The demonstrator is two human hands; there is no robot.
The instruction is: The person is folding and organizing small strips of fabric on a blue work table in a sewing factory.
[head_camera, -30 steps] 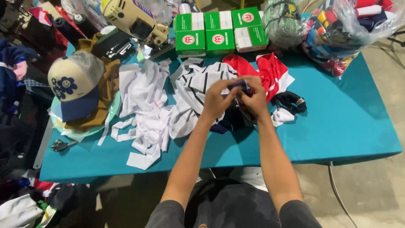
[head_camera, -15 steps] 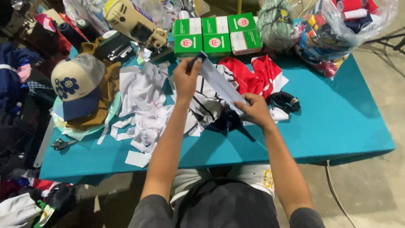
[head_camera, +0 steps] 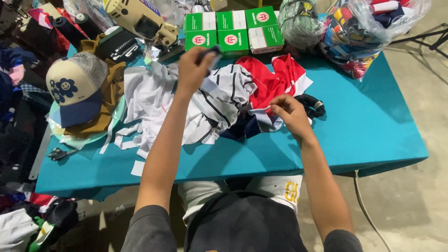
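- The left hand [head_camera: 193,65] is raised above the middle of the table, toward its back edge, fingers closed around a small dark piece [head_camera: 211,52]; it is blurred, so I can only guess it is a fabric scrap or a small tool.
- The right hand [head_camera: 287,111] sits lower, fingertips pinched narrow on the edge of the navy and white cloth [head_camera: 254,123] lying mid-table.
- Half a second ago a pale strip stretched between both hands; now I see the hands well apart and no strip between them, so I judge that the piece has come free and the left hand has carried its end upward.
- Just beside the right hand lie the red cloth [head_camera: 268,77] and the striped white fabric [head_camera: 219,100].
- White offcuts [head_camera: 135,140] spread toward the table's left front.
- Along the back edge stand green boxes [head_camera: 231,30]; a cap [head_camera: 74,88] rests near the left edge of the teal table [head_camera: 373,135].
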